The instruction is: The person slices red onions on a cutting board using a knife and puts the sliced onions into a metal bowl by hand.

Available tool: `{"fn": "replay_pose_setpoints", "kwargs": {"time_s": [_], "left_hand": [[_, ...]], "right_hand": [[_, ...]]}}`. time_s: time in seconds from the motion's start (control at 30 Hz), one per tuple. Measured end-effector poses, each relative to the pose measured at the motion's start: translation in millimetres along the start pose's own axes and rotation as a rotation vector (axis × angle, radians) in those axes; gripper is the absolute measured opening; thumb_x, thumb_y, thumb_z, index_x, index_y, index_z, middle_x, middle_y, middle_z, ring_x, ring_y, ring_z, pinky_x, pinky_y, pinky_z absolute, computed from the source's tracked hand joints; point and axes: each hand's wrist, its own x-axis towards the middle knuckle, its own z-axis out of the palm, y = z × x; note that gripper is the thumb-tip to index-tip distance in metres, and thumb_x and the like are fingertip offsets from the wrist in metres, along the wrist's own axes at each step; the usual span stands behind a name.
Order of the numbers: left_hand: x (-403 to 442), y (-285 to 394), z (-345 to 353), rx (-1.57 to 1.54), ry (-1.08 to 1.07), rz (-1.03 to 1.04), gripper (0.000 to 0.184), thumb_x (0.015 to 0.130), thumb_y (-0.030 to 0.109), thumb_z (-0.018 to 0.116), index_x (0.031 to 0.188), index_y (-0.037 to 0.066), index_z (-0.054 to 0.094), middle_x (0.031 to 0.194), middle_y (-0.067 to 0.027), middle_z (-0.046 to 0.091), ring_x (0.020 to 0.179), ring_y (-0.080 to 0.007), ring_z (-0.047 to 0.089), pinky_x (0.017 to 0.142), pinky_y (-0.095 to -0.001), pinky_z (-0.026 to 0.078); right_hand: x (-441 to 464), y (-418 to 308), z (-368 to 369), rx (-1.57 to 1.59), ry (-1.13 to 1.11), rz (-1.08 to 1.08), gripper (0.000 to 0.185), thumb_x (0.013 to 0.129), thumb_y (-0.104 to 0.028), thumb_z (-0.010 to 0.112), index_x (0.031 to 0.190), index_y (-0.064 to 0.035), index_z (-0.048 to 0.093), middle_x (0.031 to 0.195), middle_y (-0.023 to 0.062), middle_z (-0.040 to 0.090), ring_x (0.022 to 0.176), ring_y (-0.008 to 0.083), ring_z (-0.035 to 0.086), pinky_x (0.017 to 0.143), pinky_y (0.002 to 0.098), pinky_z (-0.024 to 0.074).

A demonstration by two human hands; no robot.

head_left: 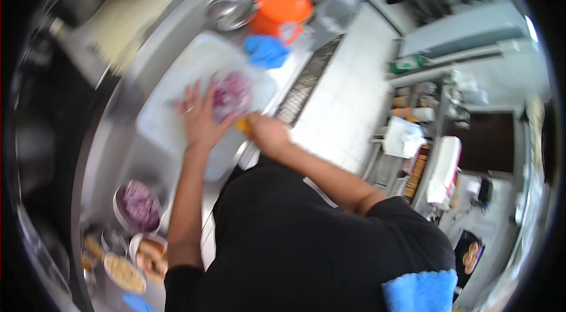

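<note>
A heap of chopped red onion (233,95) lies on a white cutting board (171,97). My left hand (200,113) rests at the near left side of the heap, its fingers spread and a ring on one of them. In my right hand (266,133), closed at the board's near right edge, is a yellow-handled knife (242,125); its blade is blurred and I cannot make it out against the onion. Past the heap, a crumpled blue cloth (266,51) sits at the board's far right corner.
An orange bucket (283,5) and a metal bowl (230,10) stand beyond the board. Nearer on the left are a bowl of cut onion (140,206), a container of pale chopped food (125,273) and a tub (150,258). Shelving (407,141) lines the right side across the aisle.
</note>
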Motion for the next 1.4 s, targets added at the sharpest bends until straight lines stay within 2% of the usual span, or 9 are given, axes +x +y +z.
{"fn": "replay_pose_setpoints", "kwargs": {"time_s": [0.47,0.67,0.87,0.93,1.03,1.17,1.2,1.37,1.4], "left_hand": [[42,-25,2,0.05,-0.048,0.237,0.104,0.081,0.068,0.079,0.163,0.013,0.046,0.172,-0.0141,0.036,0.165,-0.034,0.02,0.132,-0.0665,0.0],[56,-1,-26,-0.045,0.232,0.061,0.082,0.093,0.048,0.079,0.161,0.014,0.048,0.17,-0.0141,0.038,0.162,-0.0365,0.028,0.13,-0.0672,0.004],[2,10,-56,-0.441,0.661,-0.031,0.06,0.1,0.029,0.073,0.15,0.003,0.054,0.158,-0.0215,0.051,0.151,-0.0401,0.044,0.127,-0.0597,0.026],[-33,10,-31,-0.424,0.626,-0.197,0.058,0.101,0.028,0.074,0.147,0.0,0.055,0.153,-0.0254,0.054,0.146,-0.042,0.048,0.125,-0.0536,0.033],[-71,9,26,-0.432,0.557,-0.419,0.06,0.101,0.029,0.074,0.149,0.0,0.053,0.154,-0.0269,0.052,0.147,-0.0432,0.046,0.124,-0.0505,0.035],[-75,37,58,-0.353,0.467,-0.416,0.068,0.099,0.032,0.076,0.153,0.001,0.049,0.157,-0.0269,0.05,0.147,-0.0412,0.047,0.125,-0.0491,0.035],[-68,41,63,-0.272,0.465,-0.432,0.072,0.098,0.034,0.078,0.154,0.001,0.048,0.158,-0.0271,0.048,0.147,-0.0423,0.046,0.125,-0.0499,0.034],[-23,54,81,-0.226,0.55,-0.549,0.09,0.089,0.046,0.085,0.158,0.004,0.045,0.165,-0.027,0.04,0.149,-0.0463,0.04,0.125,-0.0554,0.032],[-12,57,85,-0.289,0.571,-0.556,0.09,0.086,0.053,0.084,0.155,0.006,0.05,0.164,-0.0265,0.04,0.152,-0.0445,0.039,0.128,-0.0607,0.023]], "right_hand": [[-35,3,-9,0.039,-0.039,-0.149,0.026,0.095,-0.022,0.069,0.111,-0.0034,0.061,0.105,0.014,0.067,0.101,0.0341,0.072,0.082,0.0468,0.0615],[-48,4,-20,0.078,-0.024,-0.187,0.028,0.097,-0.026,0.069,0.111,-0.0037,0.061,0.104,0.0142,0.067,0.099,0.0353,0.072,0.08,0.0481,0.0605],[-50,16,-29,0.272,-0.063,0.019,0.038,0.104,-0.038,0.064,0.124,-0.0065,0.062,0.104,0.0226,0.073,0.094,0.0427,0.073,0.08,0.0537,0.0581],[-43,33,-28,0.313,-0.019,-0.002,0.047,0.108,-0.045,0.059,0.135,-0.006,0.06,0.095,0.0265,0.075,0.085,0.0472,0.073,0.077,0.0569,0.0565],[-37,66,-40,0.413,-0.014,0.014,0.04,0.109,-0.044,0.059,0.127,-0.0078,0.06,0.084,0.0251,0.073,0.08,0.0503,0.071,0.071,0.0597,0.0537],[-55,117,-61,0.652,-0.125,0.212,0.037,0.11,-0.042,0.06,0.118,-0.0059,0.061,0.069,0.0139,0.066,0.06,0.0295,0.068,0.058,0.0457,0.0526],[-60,136,-56,0.723,-0.135,0.218,0.036,0.111,-0.041,0.059,0.113,-0.0056,0.062,0.066,0.0059,0.061,0.053,0.0151,0.059,0.05,0.0359,0.048],[-89,196,-41,0.98,-0.36,0.386,0.033,0.113,-0.04,0.056,0.11,-0.0084,0.062,0.067,-0.0003,0.055,0.048,0.0086,0.05,0.044,0.0268,0.0413],[-93,203,-38,1.001,-0.409,0.384,0.032,0.113,-0.04,0.056,0.111,-0.0086,0.062,0.066,-0.0004,0.055,0.048,0.0086,0.05,0.044,0.0269,0.041]]}}
